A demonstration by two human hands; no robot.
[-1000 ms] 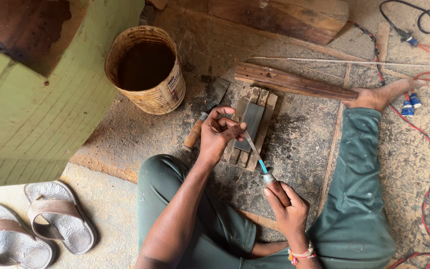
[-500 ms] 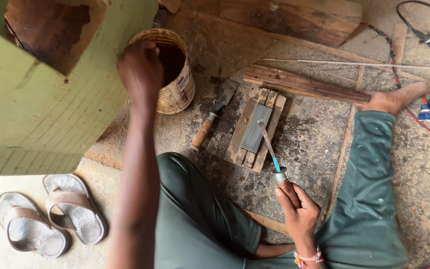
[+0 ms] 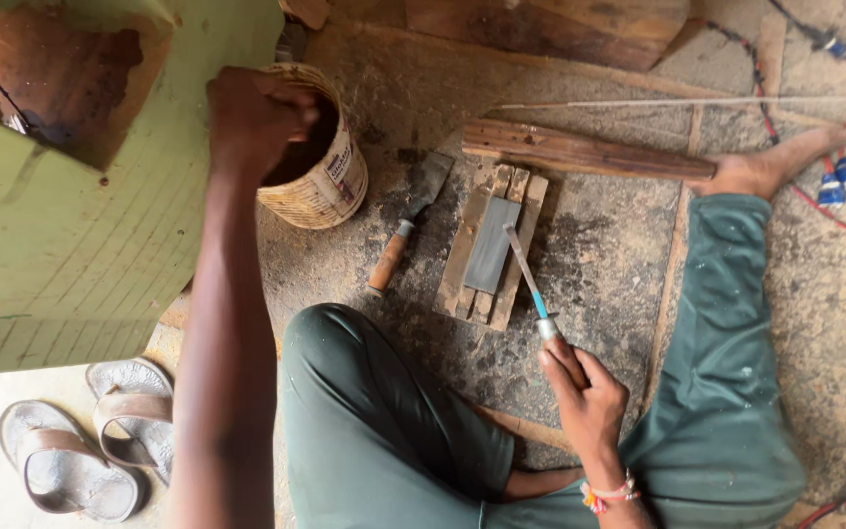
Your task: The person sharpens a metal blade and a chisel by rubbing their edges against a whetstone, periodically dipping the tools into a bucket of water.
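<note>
Green painted wood panel (image 3: 70,245) fills the area left of the left hand (image 3: 252,118), w/ a ragged hole near its top. Green trousers (image 3: 384,431) sit below both hands, legs spread on the dusty floor (image 3: 619,245). Worn bucket (image 3: 325,171) is right under the left hand; the fingers curl over its rim and into the opening, can't tell if they hold anything. Long wood strip (image 3: 585,152) lies above the right hand (image 3: 585,392). Wooden block w/ a grey sharpening stone (image 3: 492,245) sits just above-left of the right hand. Sandals (image 3: 100,441) lie below-left of the left arm. Wood-handled chisel (image 3: 403,230) lies betw. bucket and stone. Right hand is pressed together around a thin blue-handled tool (image 3: 529,284), its tip over the stone.
</note>
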